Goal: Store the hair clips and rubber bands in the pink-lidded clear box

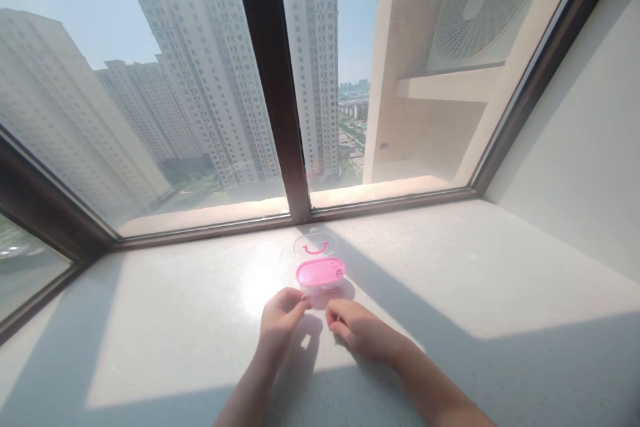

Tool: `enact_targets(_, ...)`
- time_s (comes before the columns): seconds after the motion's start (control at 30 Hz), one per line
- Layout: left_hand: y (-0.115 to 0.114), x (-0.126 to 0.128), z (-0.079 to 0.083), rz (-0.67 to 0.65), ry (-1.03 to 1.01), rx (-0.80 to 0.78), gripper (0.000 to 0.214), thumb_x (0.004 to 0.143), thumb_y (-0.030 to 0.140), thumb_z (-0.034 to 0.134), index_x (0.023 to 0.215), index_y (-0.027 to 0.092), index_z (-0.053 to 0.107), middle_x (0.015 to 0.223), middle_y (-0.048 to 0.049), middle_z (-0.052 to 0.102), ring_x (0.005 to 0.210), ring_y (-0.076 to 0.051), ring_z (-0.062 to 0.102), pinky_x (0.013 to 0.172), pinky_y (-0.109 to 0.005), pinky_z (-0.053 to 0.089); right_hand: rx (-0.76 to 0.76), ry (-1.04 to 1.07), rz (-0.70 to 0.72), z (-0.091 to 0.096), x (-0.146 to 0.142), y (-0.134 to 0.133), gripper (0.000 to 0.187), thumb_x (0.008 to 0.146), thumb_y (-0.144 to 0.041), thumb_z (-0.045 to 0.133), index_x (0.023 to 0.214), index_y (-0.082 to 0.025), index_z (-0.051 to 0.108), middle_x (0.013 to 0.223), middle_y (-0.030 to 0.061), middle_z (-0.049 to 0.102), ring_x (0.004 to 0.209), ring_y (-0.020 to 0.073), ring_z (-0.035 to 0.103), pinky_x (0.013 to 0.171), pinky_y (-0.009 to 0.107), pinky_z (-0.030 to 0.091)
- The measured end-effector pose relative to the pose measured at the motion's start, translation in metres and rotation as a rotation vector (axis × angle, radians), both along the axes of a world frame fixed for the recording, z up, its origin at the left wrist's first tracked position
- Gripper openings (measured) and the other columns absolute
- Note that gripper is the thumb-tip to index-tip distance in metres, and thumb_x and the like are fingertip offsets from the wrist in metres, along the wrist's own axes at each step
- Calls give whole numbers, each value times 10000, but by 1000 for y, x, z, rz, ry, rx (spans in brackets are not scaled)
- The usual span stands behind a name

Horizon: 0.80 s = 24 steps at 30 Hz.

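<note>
A small pink oval box (320, 271) sits on the white sill, with a dark curled mark or small item at its right end. Just behind it lies a clear lid (300, 245) with a curved pink handle (316, 251). My left hand (283, 317) is at the box's near left, thumb and forefinger pinched at a tiny pale thing too small to name. To the near right of the box, my right hand (353, 328) is closed, its fingers curled together. Whatever its fingertips may hold is hidden.
The white windowsill (190, 320) spreads around the box in sun and shadow. Dark window frames (270, 67) bound it at the back and left, and a white wall (575, 167) stands at the right. Tall buildings and an air-conditioner fan (475, 7) are outside the glass.
</note>
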<state>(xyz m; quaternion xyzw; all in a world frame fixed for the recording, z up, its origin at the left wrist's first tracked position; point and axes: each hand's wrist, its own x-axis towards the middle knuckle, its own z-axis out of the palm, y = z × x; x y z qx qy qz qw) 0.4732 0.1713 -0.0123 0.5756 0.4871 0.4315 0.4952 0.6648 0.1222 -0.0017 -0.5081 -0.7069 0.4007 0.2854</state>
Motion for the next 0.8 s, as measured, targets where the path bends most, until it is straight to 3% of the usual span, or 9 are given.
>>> enact_targets(0.13, 1, -1, 0, -16, 5, 8, 151, 743, 320, 701, 726, 173, 669, 684, -38, 697, 670, -182, 652, 594, -257, 492, -337, 271, -72, -8, -9, 3, 44, 740, -143, 528, 750, -180, 551, 561, -34, 541, 469, 103, 506, 452, 206, 366)
enact_targets(0.27, 2, 0, -2, -31, -4, -7, 132, 719, 303, 706, 694, 177, 675, 661, -48, 697, 645, -192, 652, 575, -267, 489, -539, 483, -118, -23, -13, 10, 205, 652, -205, 628, 848, -145, 646, 534, -21, 593, 427, 104, 521, 438, 220, 415)
enact_targets(0.43, 1, 3, -3, -39, -28, -43, 138, 709, 307, 722, 687, 181, 669, 661, -44, 696, 642, -189, 655, 576, -262, 492, -574, 592, -76, -25, -6, 14, 256, 578, -221, 732, 800, -95, 705, 567, 36, 651, 495, 125, 595, 516, 256, 474)
enact_targets(0.63, -2, 7, -1, -93, -63, -85, 181, 705, 329, 741, 672, 175, 651, 587, -20, 653, 598, -162, 632, 560, -238, 480, -603, 557, -28, -18, 4, 16, 241, 599, -229, 752, 790, -84, 737, 626, 75, 693, 521, 126, 630, 518, 228, 481)
enact_targets(0.8, -4, 11, -1, -138, -118, -158, 236, 702, 356, 750, 672, 173, 604, 548, 0, 612, 502, -116, 556, 485, -208, 430, -599, 597, -16, -24, 7, 18, 252, 590, -271, 795, 730, -76, 717, 626, 78, 691, 551, 137, 657, 533, 219, 497)
